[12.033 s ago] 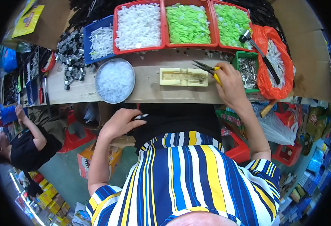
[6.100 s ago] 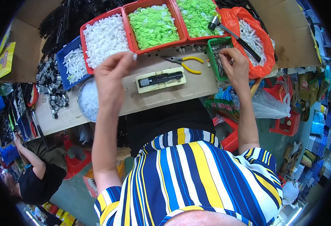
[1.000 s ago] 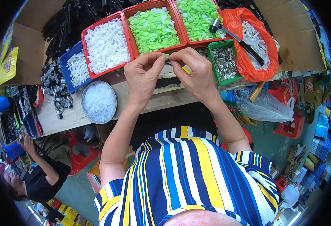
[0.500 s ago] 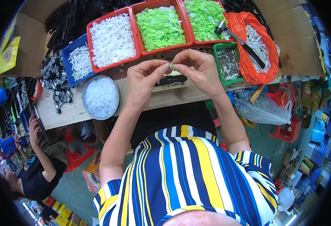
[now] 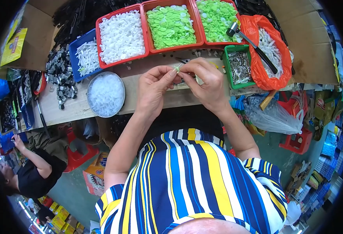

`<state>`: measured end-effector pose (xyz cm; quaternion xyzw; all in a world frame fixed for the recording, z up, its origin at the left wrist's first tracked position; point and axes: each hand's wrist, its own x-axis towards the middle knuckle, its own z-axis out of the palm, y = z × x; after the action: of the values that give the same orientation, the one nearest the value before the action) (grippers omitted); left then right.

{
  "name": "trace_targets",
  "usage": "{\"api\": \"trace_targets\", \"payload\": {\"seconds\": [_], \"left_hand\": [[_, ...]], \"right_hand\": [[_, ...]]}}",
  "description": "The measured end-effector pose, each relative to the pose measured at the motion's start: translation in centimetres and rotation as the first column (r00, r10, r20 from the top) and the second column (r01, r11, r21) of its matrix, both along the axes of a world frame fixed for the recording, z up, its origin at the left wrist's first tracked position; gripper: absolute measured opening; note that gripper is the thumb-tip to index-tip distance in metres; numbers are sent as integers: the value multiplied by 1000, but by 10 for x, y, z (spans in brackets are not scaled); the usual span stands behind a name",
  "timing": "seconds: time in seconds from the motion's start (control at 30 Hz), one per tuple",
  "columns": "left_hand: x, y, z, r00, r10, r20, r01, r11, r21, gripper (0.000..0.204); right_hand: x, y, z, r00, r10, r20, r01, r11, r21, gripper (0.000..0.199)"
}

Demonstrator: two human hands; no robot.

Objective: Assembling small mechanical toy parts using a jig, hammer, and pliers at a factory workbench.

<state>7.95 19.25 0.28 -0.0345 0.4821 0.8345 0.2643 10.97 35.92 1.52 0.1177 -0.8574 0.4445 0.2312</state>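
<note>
Head view, looking down: the left hand (image 5: 154, 87) and right hand (image 5: 206, 82) meet, each with thumb and forefinger nearly closed, pinching a small pale-green piece (image 5: 177, 68) between their tips. It looks like light, fairly stiff plastic, probably slick and easily dropped; its edges seem the place to grip. Just beyond the fingers lie pliers (image 5: 182, 60); left of them, a round bowl (image 5: 108, 116); right, a green box (image 5: 244, 85) of metal pins (image 5: 239, 68).
</note>
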Motion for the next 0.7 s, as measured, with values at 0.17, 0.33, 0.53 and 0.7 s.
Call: {"api": "trace_targets", "payload": {"seconds": [0.17, 0.33, 0.53, 0.7], "left_hand": [[9, -4, -4, 998, 31, -60, -33, 999, -26, 14], [19, -22, -5, 833, -137, -535, -264, 752, -604, 13], [22, -31, -19, 297, -443, -846, -631, 574, -522, 21], [24, -30, -36, 194, -540, -819, -655, 550, -518, 25]], "right_hand": [[-1, -1, -4, 999, 48, -16, -48, 999, 7, 14], [-4, 5, -11, 991, 109, 75, -121, 977, 174, 10], [-5, -2, -17, 970, 150, 193, -205, 931, 303, 7], [-6, -7, -21, 953, 172, 251, -248, 917, 314, 7]]}}
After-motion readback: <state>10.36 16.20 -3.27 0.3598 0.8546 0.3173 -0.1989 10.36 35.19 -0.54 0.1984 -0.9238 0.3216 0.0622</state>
